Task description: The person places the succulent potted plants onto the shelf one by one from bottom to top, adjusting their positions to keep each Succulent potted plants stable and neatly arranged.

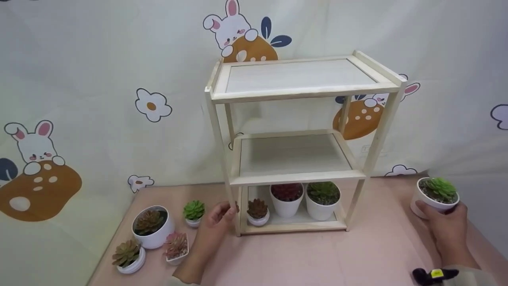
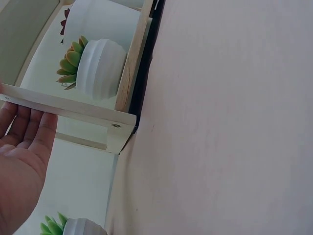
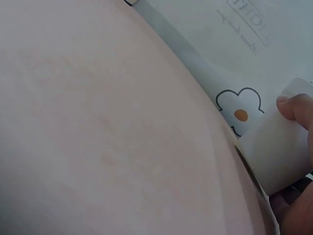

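Observation:
In the head view, my right hand [image 1: 448,226] grips a round white pot [image 1: 432,204] holding a green succulent [image 1: 440,188], at the table's right side. The right wrist view shows the thumb on the wall of this white pot [image 3: 279,152]. My left hand [image 1: 218,222] holds the lower front-left leg [image 1: 237,220] of a pale wooden three-tier shelf [image 1: 299,176]. From the left wrist view, the fingers of the left hand [image 2: 24,152] lie against that leg [image 2: 68,110]. Two larger potted succulents [image 1: 286,204] and a small brown one [image 1: 258,212] stand on the bottom tier.
Left of the shelf stand several potted succulents: a large brown one [image 1: 152,230], a small brownish one [image 1: 131,258], a pink one [image 1: 176,248] and a small green one [image 1: 193,212]. The table has a pink cover [image 1: 301,258]. A rabbit-print cloth [image 1: 99,59] hangs behind.

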The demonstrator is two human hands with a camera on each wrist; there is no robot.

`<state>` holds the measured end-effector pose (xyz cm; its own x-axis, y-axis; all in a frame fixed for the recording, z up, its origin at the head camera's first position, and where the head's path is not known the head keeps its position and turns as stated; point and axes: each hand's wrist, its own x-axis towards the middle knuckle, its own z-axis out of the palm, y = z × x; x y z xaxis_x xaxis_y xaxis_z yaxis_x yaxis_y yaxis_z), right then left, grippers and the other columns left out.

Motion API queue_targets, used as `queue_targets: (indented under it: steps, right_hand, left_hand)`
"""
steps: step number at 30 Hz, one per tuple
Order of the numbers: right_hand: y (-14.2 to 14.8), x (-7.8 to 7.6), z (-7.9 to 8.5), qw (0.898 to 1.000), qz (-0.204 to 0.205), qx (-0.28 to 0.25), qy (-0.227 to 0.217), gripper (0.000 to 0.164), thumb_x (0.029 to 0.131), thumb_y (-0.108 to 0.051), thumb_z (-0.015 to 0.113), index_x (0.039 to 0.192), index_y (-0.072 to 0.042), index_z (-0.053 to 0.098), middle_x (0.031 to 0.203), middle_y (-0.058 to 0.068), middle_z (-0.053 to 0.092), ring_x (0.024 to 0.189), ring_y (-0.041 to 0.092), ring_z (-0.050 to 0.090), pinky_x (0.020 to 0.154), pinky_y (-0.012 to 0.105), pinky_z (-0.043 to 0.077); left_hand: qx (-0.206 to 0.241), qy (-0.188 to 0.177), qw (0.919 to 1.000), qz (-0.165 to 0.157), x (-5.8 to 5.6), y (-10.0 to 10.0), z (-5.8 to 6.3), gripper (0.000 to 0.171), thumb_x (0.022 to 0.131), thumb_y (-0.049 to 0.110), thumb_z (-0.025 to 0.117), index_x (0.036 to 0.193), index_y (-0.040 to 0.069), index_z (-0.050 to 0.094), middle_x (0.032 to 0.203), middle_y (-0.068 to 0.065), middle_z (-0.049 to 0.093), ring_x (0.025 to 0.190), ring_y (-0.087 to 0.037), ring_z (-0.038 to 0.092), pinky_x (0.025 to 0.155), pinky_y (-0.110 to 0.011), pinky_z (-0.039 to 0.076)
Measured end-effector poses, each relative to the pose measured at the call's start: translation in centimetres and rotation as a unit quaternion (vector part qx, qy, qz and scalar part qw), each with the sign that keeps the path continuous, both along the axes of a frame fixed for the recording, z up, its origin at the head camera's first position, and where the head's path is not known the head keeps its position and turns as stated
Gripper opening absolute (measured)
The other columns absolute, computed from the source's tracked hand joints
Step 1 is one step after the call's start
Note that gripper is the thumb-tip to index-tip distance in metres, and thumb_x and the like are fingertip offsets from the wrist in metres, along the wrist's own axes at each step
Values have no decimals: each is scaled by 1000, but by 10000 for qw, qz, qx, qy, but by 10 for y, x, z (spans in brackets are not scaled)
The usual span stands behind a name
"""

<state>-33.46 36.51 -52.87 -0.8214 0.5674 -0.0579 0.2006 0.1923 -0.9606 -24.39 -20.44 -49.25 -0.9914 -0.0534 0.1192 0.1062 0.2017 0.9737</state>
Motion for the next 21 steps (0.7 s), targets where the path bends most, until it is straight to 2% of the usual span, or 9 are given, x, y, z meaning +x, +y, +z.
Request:
queue_targets:
  steps: [8,10,17,21]
  right_hand:
    - [-9,4,8,10000,87,-45,13,109,76,-32,82,153,-17,6,160,7,13,145,17,16,119,31,16]
    - [-11,4,8,9998,169,-47,71,109,75,-31,83,153,-16,7,160,9,14,145,18,18,119,32,18]
    - [-18,6,13,9974,552,464,81,108,78,-39,79,153,-9,7,158,16,18,144,25,21,118,38,20]
    - [-24,8,17,9964,748,395,55,108,79,-41,77,153,-10,5,159,16,16,144,25,19,118,39,20]
  left_hand:
    - [42,33,10000,-25,-1,0,-1,42,93,43,60,122,13,61,122,-12,62,115,-19,57,94,-30,48]
    - [62,38,10000,-24,-2,0,-1,41,93,42,60,121,13,61,122,-12,62,115,-18,57,95,-30,48]
    - [18,58,10000,-1,0,1,0,40,94,39,59,121,10,61,122,-12,62,119,-19,55,97,-32,46]
    - [-4,65,10000,4,1,1,0,38,94,39,59,120,12,62,122,-11,62,119,-19,55,96,-32,46]
